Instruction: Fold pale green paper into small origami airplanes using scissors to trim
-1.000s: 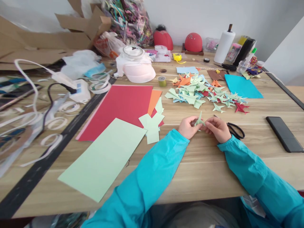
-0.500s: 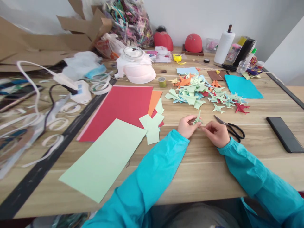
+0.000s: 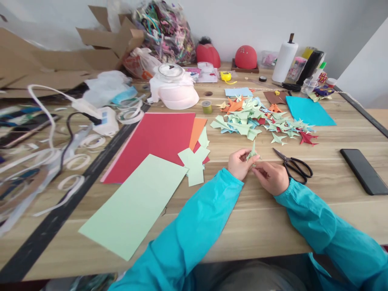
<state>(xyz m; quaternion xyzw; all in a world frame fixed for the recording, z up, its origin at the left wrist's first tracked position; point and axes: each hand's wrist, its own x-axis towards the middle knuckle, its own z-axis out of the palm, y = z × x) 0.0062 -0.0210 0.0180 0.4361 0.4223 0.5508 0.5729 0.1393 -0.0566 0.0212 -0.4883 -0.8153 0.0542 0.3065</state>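
Observation:
My left hand (image 3: 239, 163) and my right hand (image 3: 271, 176) meet over the wooden table (image 3: 257, 214), both pinched on a small pale green folded paper figure (image 3: 252, 153) that points upward between the fingertips. Both sleeves are turquoise. Just beyond the hands lies a pile of folded paper figures (image 3: 257, 119) in green, orange, blue and red. Black scissors (image 3: 294, 165) lie right of my right hand. Small green paper squares (image 3: 195, 161) lie left of my left hand.
A large pale green sheet (image 3: 133, 204), a red sheet (image 3: 157, 139) and a turquoise sheet (image 3: 307, 110) lie flat. A black phone (image 3: 363, 170) is at the right. Tape rolls (image 3: 75, 161), cardboard, a paper towel roll (image 3: 283, 60) and red domes crowd the back and left.
My right hand has slid left and nearer, uncovering the scissors. The green figure stays pinched in both hands and has turned more upright.

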